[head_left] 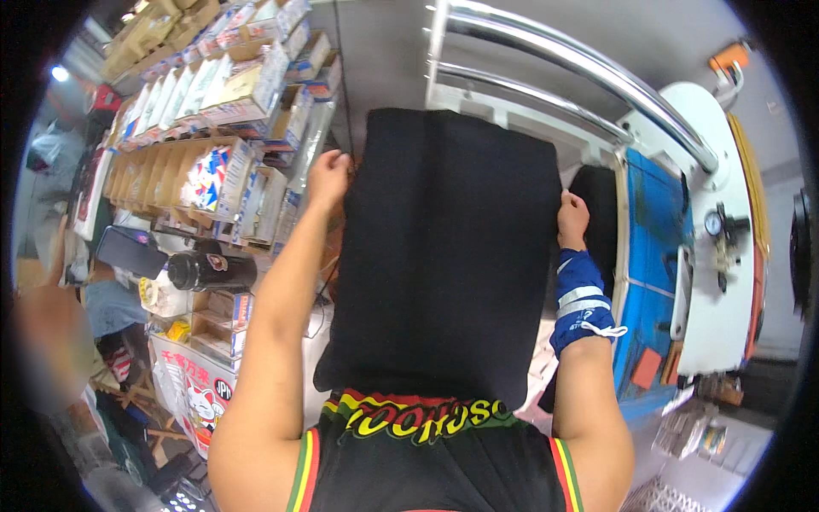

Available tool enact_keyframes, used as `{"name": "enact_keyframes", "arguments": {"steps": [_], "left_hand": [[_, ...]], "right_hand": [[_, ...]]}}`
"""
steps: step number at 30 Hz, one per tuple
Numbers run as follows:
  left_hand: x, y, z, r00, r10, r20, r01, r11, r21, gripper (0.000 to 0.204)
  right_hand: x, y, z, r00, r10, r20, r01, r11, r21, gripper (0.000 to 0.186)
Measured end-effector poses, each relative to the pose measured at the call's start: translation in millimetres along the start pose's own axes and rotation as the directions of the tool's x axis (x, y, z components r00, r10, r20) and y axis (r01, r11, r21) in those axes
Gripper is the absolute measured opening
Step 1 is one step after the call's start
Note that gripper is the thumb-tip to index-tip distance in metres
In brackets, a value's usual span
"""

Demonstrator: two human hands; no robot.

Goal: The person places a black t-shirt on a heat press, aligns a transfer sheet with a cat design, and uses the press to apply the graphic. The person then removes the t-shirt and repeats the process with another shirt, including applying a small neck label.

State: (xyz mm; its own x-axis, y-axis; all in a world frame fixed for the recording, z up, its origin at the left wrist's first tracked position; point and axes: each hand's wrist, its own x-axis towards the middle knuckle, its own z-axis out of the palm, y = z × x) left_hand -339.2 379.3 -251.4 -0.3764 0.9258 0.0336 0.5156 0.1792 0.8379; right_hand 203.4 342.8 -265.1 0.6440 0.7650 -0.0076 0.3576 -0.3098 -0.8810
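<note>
A large black cloth [448, 247] lies spread out flat in front of me, its near end reaching to my waist. My left hand [329, 177] is closed at its left edge, the fingers curled against the border. On the opposite edge, my right hand [573, 220] is closed with fingertips pinching the border. A blue sleeve band with pale stripes and a white drawstring [587, 299] covers my right forearm. What supports the cloth underneath is hidden. Another dark cloth-like piece [595, 205] shows just beyond my right hand.
Stacked cardboard boxes [230, 90] with packets stand at left, above a black bottle [209, 271] and a phone [130, 252]. A chrome rail [580, 64] crosses the far right. A machine with a blue panel [653, 230] and a gauge [714, 224] stands at right. A blurred person [55, 350] is far left.
</note>
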Motion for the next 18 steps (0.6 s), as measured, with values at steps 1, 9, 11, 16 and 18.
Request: {"name": "enact_keyframes", "arguments": {"steps": [1, 9, 11, 16, 18], "left_hand": [[-16.7, -5.9, -12.8, 0.998, 0.017, 0.067, -0.006, 0.988, -0.154, 0.041], [-257.0, -67.4, -132.2, 0.607, -0.293, 0.739, 0.699, 0.639, -0.321, 0.038], [-286.9, -72.1, -153.6, 0.606, -0.301, 0.736, 0.720, 0.602, -0.346, 0.036], [-299.6, -80.3, -176.6, 0.610, -0.286, 0.739, 0.729, 0.569, -0.381, 0.032], [-298.8, -87.6, -181.1, 0.613, -0.265, 0.744, 0.708, 0.601, -0.370, 0.030]], "right_hand": [[-18.4, 2.4, -13.2, 0.999, -0.051, -0.008, 0.051, 0.999, -0.016, 0.037], [-277.4, 74.0, -162.8, 0.774, 0.398, 0.492, -0.542, 0.819, 0.191, 0.042], [-313.5, 74.8, -189.8, 0.722, 0.376, 0.580, -0.674, 0.570, 0.469, 0.040], [-334.3, 55.6, -211.9, 0.728, 0.413, 0.547, -0.670, 0.600, 0.438, 0.028], [-336.8, 54.9, -214.7, 0.716, 0.424, 0.555, -0.680, 0.606, 0.413, 0.027]]}}
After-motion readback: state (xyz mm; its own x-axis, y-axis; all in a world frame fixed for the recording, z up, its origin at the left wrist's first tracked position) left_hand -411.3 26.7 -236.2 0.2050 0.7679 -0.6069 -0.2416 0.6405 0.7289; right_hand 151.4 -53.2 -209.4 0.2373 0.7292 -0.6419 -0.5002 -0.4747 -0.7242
